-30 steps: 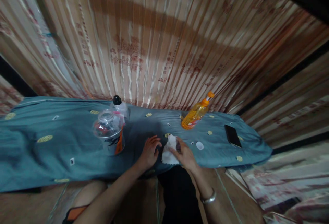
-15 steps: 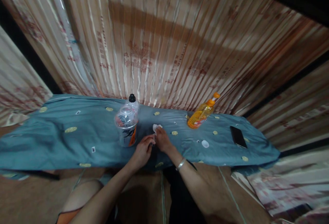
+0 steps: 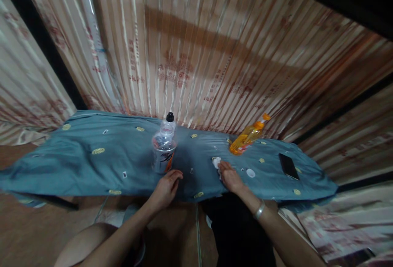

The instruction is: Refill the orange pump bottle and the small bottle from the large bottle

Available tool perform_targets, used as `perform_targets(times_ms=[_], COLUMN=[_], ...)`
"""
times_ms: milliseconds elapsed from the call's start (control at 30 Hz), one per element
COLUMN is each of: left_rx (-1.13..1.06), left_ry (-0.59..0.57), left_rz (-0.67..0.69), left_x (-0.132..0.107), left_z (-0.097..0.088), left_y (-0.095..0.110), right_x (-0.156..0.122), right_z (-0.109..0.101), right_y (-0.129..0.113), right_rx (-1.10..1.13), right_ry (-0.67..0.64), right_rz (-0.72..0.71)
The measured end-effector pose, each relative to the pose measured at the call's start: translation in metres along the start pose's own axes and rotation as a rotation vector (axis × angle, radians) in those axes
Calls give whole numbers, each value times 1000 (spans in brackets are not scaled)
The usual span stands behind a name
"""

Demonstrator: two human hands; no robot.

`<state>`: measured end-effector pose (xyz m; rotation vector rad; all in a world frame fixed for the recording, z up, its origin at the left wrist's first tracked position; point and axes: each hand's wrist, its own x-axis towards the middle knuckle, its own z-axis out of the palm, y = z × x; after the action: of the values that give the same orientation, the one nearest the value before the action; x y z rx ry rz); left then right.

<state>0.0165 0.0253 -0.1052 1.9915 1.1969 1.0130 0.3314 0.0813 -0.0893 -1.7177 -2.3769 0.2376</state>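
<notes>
My right hand is closed on a crumpled white tissue, low over the teal cloth right of the middle. Near the front edge, my left hand has its fingers curled together, with nothing visible in them. Just beyond it stands a clear plastic cup with black and orange print and a domed top. Behind the cup, and partly hidden by it, is a clear bottle with a black cap. A bottle of orange liquid with an orange cap leans to the right, beyond my right hand.
The teal patterned cloth covers a long narrow table. A small white disc lies right of my right hand, and a dark phone farther right. A pleated curtain hangs behind, with dark frame bars at both sides.
My hands, together at the tissue before, are now apart. My right hand has carried the tissue to the right, while my left stays near the cup. The view has shifted slightly.
</notes>
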Motion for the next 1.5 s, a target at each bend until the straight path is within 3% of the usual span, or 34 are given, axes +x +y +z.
perform_targets(times_ms=[100,167,333,433,500,600,700,833,900,967,1200,1333,1400,1500], left_rx=[-14,-23,-41,-52,-58,-63,-70,-106,-138,-182,-407,-565,-610,-630], left_ry=[-25,-34,-13,28,45,34,6,-17,-19,-12,69,26,-1,14], left_rz=[-6,-6,-16,-21,-25,-35,-50,-89,-113,-141,-304,-410,-451,-496], left_x=[-1,0,4,7,7,6,6,9,12,16,42,56,61,64], left_z=[4,6,8,10,12,14,15,18,21,25,38,49,53,52], left_y=[-3,-3,-3,-6,-8,-9,-8,-7,-7,-8,-4,-6,-10,-15], right_x=[15,26,38,24,7,-16,-23,-6,7,17,26,21,20,19], right_z=[-9,-2,41,58,60,52,38,18,10,5,15,15,10,0], right_y=[15,6,-68,-113,-127,-115,-74,-22,-10,-7,-34,-47,-49,-46], right_rx=[-14,-9,61,113,163,169,145,163,359,702,1134,1680,1810,1832], right_ry=[57,79,66,25,1,-52,-61,22,70,105,-40,-303,-392,-423], right_rz=[95,113,-62,-225,-408,-493,-426,-123,52,195,284,383,403,339])
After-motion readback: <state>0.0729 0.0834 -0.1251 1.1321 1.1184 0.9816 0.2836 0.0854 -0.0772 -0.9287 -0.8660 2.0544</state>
